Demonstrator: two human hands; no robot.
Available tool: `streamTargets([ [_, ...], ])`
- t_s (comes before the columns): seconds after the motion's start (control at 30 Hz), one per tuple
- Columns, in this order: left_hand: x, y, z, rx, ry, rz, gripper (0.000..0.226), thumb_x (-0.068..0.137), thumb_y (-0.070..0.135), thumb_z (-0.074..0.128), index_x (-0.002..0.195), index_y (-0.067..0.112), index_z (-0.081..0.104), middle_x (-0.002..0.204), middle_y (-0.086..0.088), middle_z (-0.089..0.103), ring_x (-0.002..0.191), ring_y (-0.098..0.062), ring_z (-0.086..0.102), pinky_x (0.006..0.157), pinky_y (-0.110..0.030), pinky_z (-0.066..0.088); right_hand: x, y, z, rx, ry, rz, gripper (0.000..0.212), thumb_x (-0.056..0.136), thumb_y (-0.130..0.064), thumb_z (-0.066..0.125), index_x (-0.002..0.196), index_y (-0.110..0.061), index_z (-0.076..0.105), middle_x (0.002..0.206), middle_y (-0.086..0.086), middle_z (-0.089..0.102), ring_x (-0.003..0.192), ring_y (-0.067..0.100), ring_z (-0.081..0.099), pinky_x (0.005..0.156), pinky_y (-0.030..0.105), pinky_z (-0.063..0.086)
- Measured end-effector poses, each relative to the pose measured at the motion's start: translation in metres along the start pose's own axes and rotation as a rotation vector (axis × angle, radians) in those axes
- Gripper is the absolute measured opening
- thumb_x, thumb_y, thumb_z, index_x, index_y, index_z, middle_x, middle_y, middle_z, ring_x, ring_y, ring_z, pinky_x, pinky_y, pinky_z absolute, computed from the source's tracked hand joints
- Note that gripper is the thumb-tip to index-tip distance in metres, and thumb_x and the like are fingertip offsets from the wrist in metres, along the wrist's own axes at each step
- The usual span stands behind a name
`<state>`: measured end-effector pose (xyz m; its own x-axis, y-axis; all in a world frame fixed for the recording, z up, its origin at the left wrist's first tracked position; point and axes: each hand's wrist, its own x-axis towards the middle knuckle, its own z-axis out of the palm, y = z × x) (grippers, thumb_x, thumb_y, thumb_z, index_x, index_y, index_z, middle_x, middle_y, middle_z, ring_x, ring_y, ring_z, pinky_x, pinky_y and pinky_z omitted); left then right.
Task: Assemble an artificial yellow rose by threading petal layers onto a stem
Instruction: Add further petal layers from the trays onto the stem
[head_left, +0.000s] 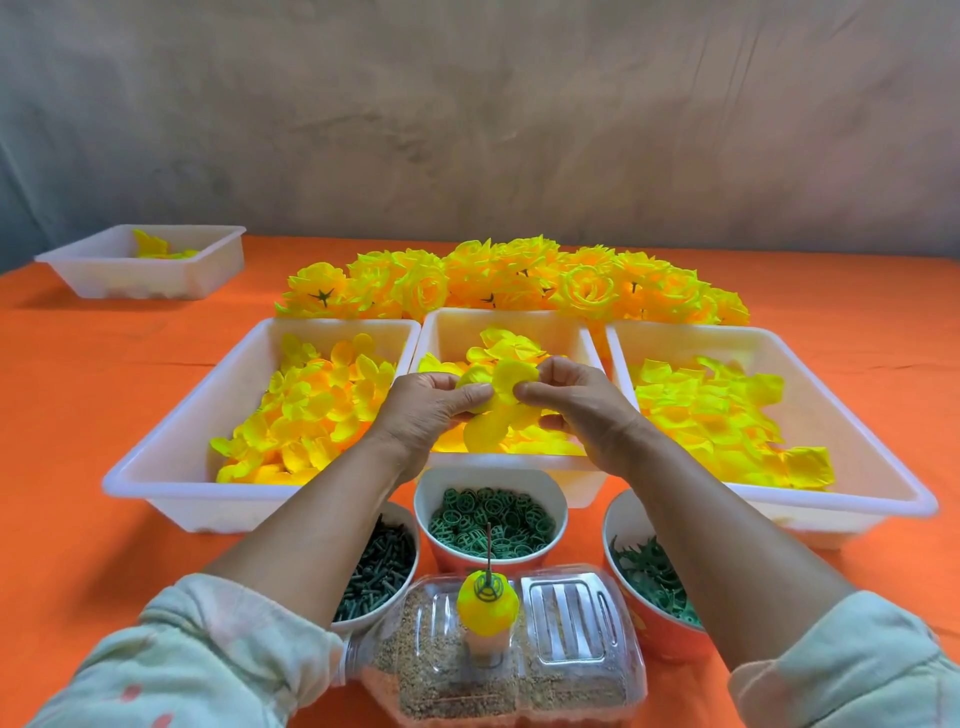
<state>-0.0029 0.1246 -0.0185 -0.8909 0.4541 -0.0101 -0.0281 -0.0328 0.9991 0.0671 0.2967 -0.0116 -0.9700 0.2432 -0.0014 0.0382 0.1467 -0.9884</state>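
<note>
Both hands are over the middle white tray of yellow petals. My left hand and my right hand pinch the same yellow petal layer between thumb and fingers, just above the pile. Near me a thin green stem stands upright from a sand-filled clear bottle. A yellow bud with a green ring piece on top sits on that stem.
A left tray and a right tray hold more yellow petals. Finished yellow roses lie in a row behind them. Bowls of dark pegs, green rings and green calyxes stand in front. A small tray sits far left.
</note>
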Motion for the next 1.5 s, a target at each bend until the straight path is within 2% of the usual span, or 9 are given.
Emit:
streamTargets([
  [0.23, 0.0003, -0.0015, 0.0015, 0.086, 0.017, 0.021, 0.036, 0.082, 0.017, 0.076, 0.103, -0.01, 0.065, 0.084, -0.011, 0.063, 0.071, -0.014, 0.058, 0.058, -0.012, 0.05, -0.0029, -0.0024, 0.0009, 0.105, -0.031, -0.014, 0.006, 0.086, -0.018, 0.071, 0.09, -0.016, 0.067, 0.083, 0.003, 0.067, 0.072, 0.015, 0.062, 0.064, 0.026, 0.048],
  [0.37, -0.0002, 0.0, 0.0012, 0.075, -0.007, -0.005, 0.023, 0.086, 0.021, 0.072, 0.092, 0.0, 0.066, 0.081, -0.006, 0.068, 0.071, -0.012, 0.062, 0.059, -0.013, 0.051, -0.0013, 0.0, 0.0, 0.065, 0.019, -0.023, 0.014, 0.089, -0.025, 0.068, 0.084, -0.012, 0.067, 0.078, 0.002, 0.065, 0.071, 0.012, 0.058, 0.065, 0.023, 0.047],
  [0.53, 0.001, 0.0009, 0.0007, 0.093, -0.042, -0.041, 0.025, 0.097, 0.032, 0.058, 0.101, 0.011, 0.072, 0.094, -0.003, 0.075, 0.079, -0.011, 0.071, 0.085, -0.03, 0.05, 0.0017, 0.002, -0.0003, 0.056, 0.066, 0.003, 0.032, 0.093, -0.032, 0.064, 0.097, -0.001, 0.068, 0.091, 0.013, 0.067, 0.083, 0.024, 0.061, 0.079, 0.039, 0.047],
  [0.7, -0.0003, 0.0006, 0.0013, 0.111, -0.044, -0.02, 0.023, 0.095, 0.037, 0.06, 0.094, 0.017, 0.073, 0.088, 0.0, 0.076, 0.079, -0.011, 0.072, 0.081, -0.029, 0.05, 0.0024, 0.0008, 0.0018, 0.026, 0.096, 0.004, 0.029, 0.095, -0.04, 0.058, 0.079, -0.017, 0.064, 0.07, -0.006, 0.06, 0.065, 0.01, 0.052, 0.066, 0.028, 0.042],
  [0.87, -0.0013, -0.0001, 0.0011, 0.114, -0.024, -0.002, 0.023, 0.093, 0.034, 0.063, 0.091, 0.013, 0.073, 0.084, -0.001, 0.075, 0.074, -0.008, 0.07, 0.076, -0.025, 0.05, 0.0021, 0.0009, 0.0041, 0.012, 0.082, -0.002, 0.039, 0.097, -0.039, 0.055, 0.1, -0.001, 0.066, 0.085, 0.008, 0.061, 0.079, 0.019, 0.054, 0.072, 0.031, 0.042],
  [1.03, 0.0012, -0.0024, -0.0004, 0.125, -0.004, 0.002, 0.015, 0.091, 0.026, 0.067, 0.087, 0.012, 0.071, 0.084, -0.001, 0.074, 0.072, -0.008, 0.068, 0.069, -0.018, 0.05, 0.0017, 0.0019, 0.0017, -0.016, 0.044, 0.009, 0.02, 0.095, -0.025, 0.061, 0.096, -0.008, 0.07, 0.096, 0.015, 0.071, 0.087, 0.025, 0.063, 0.081, 0.038, 0.051],
  [1.23, 0.0024, -0.0028, -0.0014, 0.123, 0.011, 0.004, 0.013, 0.088, 0.027, 0.07, 0.08, 0.016, 0.071, 0.074, 0.006, 0.074, 0.066, -0.004, 0.068, 0.059, -0.012, 0.049, 0.0001, -0.0013, 0.0017, 0.087, 0.058, 0.03, 0.007, 0.085, -0.012, 0.072, 0.08, -0.009, 0.071, 0.068, 0.0, 0.071, 0.058, 0.01, 0.066, 0.053, 0.021, 0.051],
  [1.33, 0.0014, -0.0024, -0.0006, 0.118, 0.01, 0.01, 0.014, 0.088, 0.029, 0.07, 0.079, 0.018, 0.071, 0.072, 0.008, 0.074, 0.065, -0.003, 0.068, 0.058, -0.011, 0.049, -0.0011, -0.0023, 0.0019, 0.095, 0.085, 0.039, 0.009, 0.084, -0.014, 0.074, 0.081, -0.006, 0.07, 0.068, 0.001, 0.071, 0.059, 0.011, 0.065, 0.056, 0.022, 0.052],
  [1.5, 0.002, -0.0027, -0.0006, 0.107, 0.0, 0.005, 0.017, 0.092, 0.031, 0.066, 0.088, 0.016, 0.072, 0.087, -0.002, 0.075, 0.075, -0.012, 0.07, 0.08, -0.027, 0.054, -0.0023, -0.0035, 0.0031, 0.073, 0.136, 0.027, 0.02, 0.082, -0.024, 0.076, 0.07, -0.012, 0.065, 0.066, -0.001, 0.066, 0.062, 0.014, 0.058, 0.062, 0.028, 0.045],
])
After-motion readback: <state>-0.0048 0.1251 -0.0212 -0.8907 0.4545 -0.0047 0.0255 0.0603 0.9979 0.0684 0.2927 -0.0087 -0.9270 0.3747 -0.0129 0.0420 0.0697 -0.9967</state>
